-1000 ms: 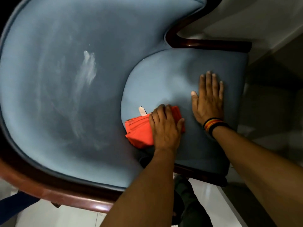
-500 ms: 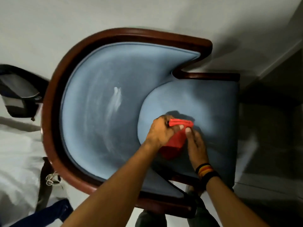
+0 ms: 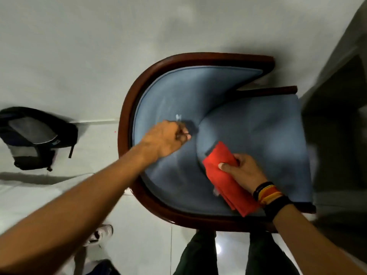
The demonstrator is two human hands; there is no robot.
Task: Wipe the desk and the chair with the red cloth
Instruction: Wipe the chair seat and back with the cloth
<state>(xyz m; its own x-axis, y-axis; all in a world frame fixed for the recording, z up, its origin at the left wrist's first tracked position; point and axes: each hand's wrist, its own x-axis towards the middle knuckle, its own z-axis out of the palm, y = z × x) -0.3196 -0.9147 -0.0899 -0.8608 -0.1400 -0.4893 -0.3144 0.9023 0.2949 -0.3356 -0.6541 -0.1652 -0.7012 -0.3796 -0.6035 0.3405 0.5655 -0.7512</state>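
Observation:
A blue upholstered chair [image 3: 258, 124] with a dark wooden frame fills the middle and right, seen from above. The folded red cloth [image 3: 222, 175] hangs over the near edge of the seat, gripped by my right hand [image 3: 242, 171], which wears striped wristbands. My left hand [image 3: 166, 139] hovers over the curved blue backrest beside a white smear [image 3: 178, 117], fingers curled with nothing visible in them. The desk is out of view.
A black and grey backpack [image 3: 33, 135] lies on the white tiled floor at the left. A white shoe [image 3: 101, 233] sits near my left forearm. My legs in dark trousers [image 3: 200, 253] stand at the chair's near side. A dark recess [image 3: 333, 126] lies right of the chair.
The cloth has passed from my left hand to my right hand. My left hand has moved left onto the backrest. The camera has pulled back, so the chair looks smaller.

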